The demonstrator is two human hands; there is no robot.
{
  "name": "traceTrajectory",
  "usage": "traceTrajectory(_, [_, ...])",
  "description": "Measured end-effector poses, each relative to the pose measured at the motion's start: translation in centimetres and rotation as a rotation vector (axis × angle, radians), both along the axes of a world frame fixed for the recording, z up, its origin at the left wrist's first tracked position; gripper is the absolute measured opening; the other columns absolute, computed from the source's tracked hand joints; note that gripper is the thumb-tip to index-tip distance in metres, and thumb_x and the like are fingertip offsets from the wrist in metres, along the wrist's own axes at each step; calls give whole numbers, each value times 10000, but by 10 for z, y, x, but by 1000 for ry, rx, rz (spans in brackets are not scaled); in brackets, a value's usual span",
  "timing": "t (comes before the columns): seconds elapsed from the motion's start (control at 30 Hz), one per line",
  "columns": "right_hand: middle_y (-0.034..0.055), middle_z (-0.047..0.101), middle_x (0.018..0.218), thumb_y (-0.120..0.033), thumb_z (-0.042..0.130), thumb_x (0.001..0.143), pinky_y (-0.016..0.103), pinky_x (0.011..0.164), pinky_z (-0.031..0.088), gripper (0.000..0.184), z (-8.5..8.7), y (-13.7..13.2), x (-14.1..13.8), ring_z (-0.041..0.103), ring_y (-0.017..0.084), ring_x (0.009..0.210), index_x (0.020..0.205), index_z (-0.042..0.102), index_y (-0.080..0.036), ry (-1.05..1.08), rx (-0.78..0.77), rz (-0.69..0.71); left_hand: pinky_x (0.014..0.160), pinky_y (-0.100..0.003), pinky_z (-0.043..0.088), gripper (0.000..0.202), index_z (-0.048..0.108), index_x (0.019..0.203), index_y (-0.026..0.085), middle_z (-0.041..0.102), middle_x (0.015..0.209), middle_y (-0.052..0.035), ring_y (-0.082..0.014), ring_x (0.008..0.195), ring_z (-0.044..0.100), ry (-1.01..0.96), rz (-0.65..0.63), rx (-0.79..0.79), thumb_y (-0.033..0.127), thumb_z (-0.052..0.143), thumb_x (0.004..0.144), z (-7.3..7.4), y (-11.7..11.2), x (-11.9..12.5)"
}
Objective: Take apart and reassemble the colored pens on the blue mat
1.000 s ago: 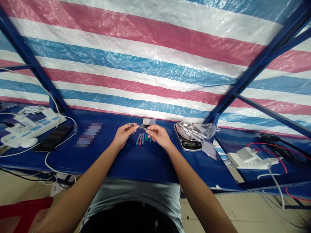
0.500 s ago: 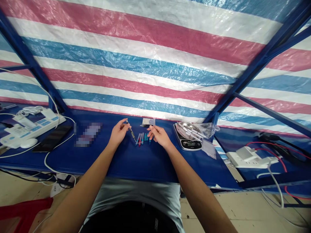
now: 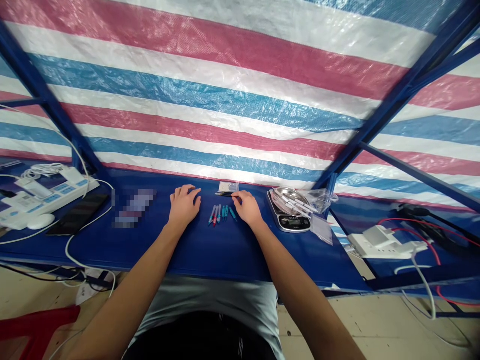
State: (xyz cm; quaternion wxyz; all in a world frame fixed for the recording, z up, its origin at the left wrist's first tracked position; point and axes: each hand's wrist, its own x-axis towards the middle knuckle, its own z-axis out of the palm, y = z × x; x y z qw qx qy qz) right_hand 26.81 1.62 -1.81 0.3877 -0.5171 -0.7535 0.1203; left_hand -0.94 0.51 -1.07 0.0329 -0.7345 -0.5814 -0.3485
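1. Head view: the left hand (image 3: 183,206) lies on the blue surface (image 3: 202,250), fingers spread apart and curled slightly, with nothing visible in it.
2. The right hand (image 3: 245,207) reaches forward, its fingertips (image 3: 237,198) at a dark slim item (image 3: 228,194) just beside some small foil packets (image 3: 227,187). Whether it is pinched, I cannot tell.
3. Risk: the pieces lie close together and are round enough to roll, so a careless wrist could scatter them. A wide reach could also knock the steel bowl (image 3: 287,196) on the digital scale (image 3: 289,222).
4. A row of slim syringes (image 3: 221,215) lies between the hands, with blue, red and teal parts. One at the right end slants away; markings are too small to read.
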Motion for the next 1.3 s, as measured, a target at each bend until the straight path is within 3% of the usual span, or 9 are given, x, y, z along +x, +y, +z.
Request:
traceTrajectory(0.13, [109, 789, 1201, -102, 608, 995, 438, 1049, 514, 288, -5, 10, 4, 630, 297, 1157, 1179, 797, -217, -133, 18, -7, 1058, -559, 410, 298, 805, 1217, 266, 784, 1220, -137, -389, 1236, 613, 57, -267, -24, 383, 610, 1026, 5, -14, 18])
traceTrajectory(0.23, [114, 806, 1100, -101, 628, 995, 424, 982, 534, 246, -5, 12, 6, 649, 303, 1114, 1097, 814, -224, -188, -26, -21, 1060, -569, 398, 295, 809, 1207, 257, 805, 1185, -141, -413, 1233, 624, 89, -344, -66, 394, 652, 999, 2, -20, 26])
traceTrajectory(0.43, [95, 785, 1016, -71, 651, 953, 373, 898, 532, 202, 1, 7, 11, 689, 256, 955, 1005, 781, -217, -173, -47, 34, 1046, -537, 423, 298, 810, 1195, 288, 833, 1168, -103, -383, 1131, 708, 5, -304, -98, 267, 683, 926, -3, -13, 22])
traceTrajectory(0.67, [39, 767, 934, -75, 659, 896, 346, 838, 547, 163, 1, 9, 12, 690, 206, 836, 974, 705, -211, 19, -237, 70, 1069, -527, 433, 307, 781, 1242, 275, 845, 1088, -98, -355, 1049, 758, -55, -300, -109, 260, 637, 970, -9, -2, 16])
traceTrajectory(0.9, [92, 716, 1079, -89, 560, 977, 384, 969, 538, 205, 11, -8, 7, 667, 243, 1016, 1054, 709, -207, -14, -6, 182, 1107, -479, 475, 388, 685, 1408, 259, 813, 1217, -97, -310, 1152, 741, -226, -369, -69, 314, 596, 1034, -6, -2, 12])
traceTrajectory(1.1, [100, 715, 1098, -112, 558, 1005, 387, 974, 550, 193, 20, -17, 5, 682, 245, 1013, 1068, 709, -214, 25, 10, 281, 1180, -495, 401, 508, 547, 1563, 264, 806, 1250, -89, -309, 1252, 704, -231, -349, -67, 303, 579, 1058, 1, -9, 13])
traceTrajectory(1.3, [100, 738, 1082, -164, 594, 1007, 394, 952, 553, 154, 23, -19, 3, 693, 252, 999, 1043, 732, -223, 51, -23, 285, 1194, -503, 383, 448, 631, 1503, 290, 807, 1248, -90, -312, 1238, 712, -212, -406, -51, 303, 598, 1056, -2, -7, 12])
